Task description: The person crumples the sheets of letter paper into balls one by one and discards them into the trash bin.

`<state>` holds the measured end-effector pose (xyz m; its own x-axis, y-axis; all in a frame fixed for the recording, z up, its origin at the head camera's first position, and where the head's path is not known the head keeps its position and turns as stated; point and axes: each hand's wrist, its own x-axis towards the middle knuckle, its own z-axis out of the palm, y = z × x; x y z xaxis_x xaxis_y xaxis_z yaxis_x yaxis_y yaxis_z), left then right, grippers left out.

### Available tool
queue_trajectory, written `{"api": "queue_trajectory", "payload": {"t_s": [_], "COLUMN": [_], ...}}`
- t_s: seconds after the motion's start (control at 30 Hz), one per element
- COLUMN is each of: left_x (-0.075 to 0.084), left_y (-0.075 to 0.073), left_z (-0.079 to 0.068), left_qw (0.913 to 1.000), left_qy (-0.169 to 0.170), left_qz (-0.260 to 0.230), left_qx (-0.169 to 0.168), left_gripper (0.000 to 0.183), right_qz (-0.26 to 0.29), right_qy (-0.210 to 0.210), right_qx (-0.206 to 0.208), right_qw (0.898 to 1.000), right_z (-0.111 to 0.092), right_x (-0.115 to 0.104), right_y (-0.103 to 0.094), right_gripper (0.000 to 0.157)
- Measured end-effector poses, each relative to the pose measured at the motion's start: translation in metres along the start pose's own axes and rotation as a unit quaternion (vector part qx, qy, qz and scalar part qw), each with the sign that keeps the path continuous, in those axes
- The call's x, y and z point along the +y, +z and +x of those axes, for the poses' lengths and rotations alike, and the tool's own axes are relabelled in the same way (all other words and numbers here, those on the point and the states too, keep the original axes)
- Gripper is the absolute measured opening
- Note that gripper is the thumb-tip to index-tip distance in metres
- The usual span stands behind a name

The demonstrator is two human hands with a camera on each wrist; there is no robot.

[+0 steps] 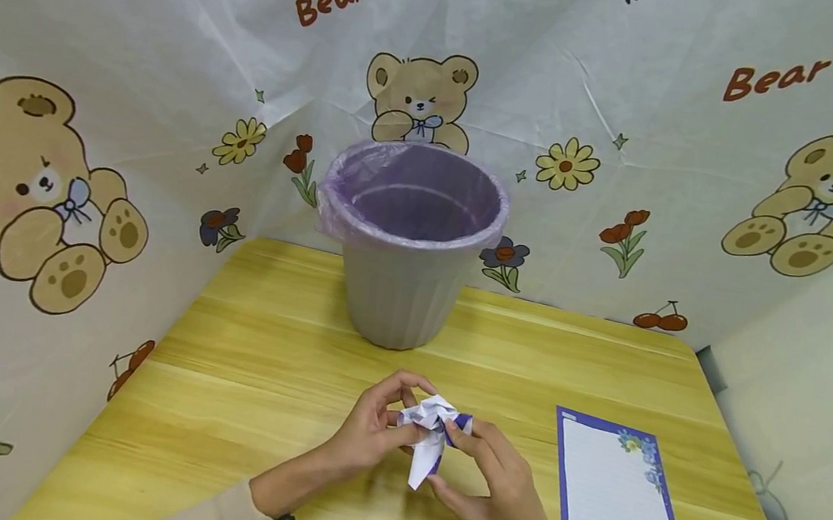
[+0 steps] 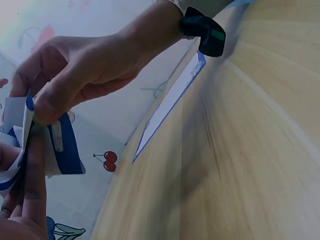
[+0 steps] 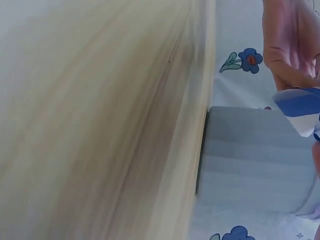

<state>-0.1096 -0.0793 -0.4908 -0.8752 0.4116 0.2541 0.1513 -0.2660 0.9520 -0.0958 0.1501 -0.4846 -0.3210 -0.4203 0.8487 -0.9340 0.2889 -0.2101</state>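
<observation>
Beige sleeve [image 1: 224, 518], L fingers [image 1: 399, 437] & R fingers [image 1: 472, 443] pinching scrunched wht paper [image 1: 434, 412], purple edging [image 1: 464, 423], tapered flap [image 1: 423, 466] down

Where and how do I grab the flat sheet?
Probably pinch the sheet at its left edge in the head view, coming from the left with the right hand once it is free of the crumpled paper: the sheet lies flat, and that long edge faces the hand.

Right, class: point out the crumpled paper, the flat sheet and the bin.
Crumpled paper [image 1: 429, 447]: head view, on its hanging white flap.
Flat sheet [image 1: 619, 499]: head view, middle of its white area.
Bin [image 1: 402, 288]: head view, front of its grey wall.
</observation>
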Motion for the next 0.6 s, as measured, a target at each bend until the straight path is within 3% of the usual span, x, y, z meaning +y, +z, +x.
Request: {"api": "queue_trajectory", "payload": {"t_s": [0.23,0.43,0.53,0.6], "left_x": [-0.002,-0.003,0.000,0.002], "left_y": [-0.003,-0.008,-0.011,-0.013], "left_z": [0.000,0.000,-0.002,-0.003], "left_qw": [0.9987,0.9978,0.9968,0.9944], "left_qy": [-0.021,0.009,-0.005,-0.019], "left_qz": [-0.010,0.019,0.011,-0.022], "left_qx": [-0.045,-0.063,-0.079,-0.101], "left_gripper": [0.040,0.035,0.037,0.041], "right_qz": [0.026,0.086,0.166,0.234], "right_qy": [-0.006,0.041,0.086,0.117], "right_qx": [0.065,0.084,0.093,0.103], "right_qw": [0.998,0.992,0.978,0.960], "right_z": [0.006,0.010,0.006,0.002], "right_x": [0.002,0.002,0.005,0.007], "right_y": [0.000,-0.002,-0.004,-0.007], "right_gripper": [0.028,0.016,0.006,0.021]}}
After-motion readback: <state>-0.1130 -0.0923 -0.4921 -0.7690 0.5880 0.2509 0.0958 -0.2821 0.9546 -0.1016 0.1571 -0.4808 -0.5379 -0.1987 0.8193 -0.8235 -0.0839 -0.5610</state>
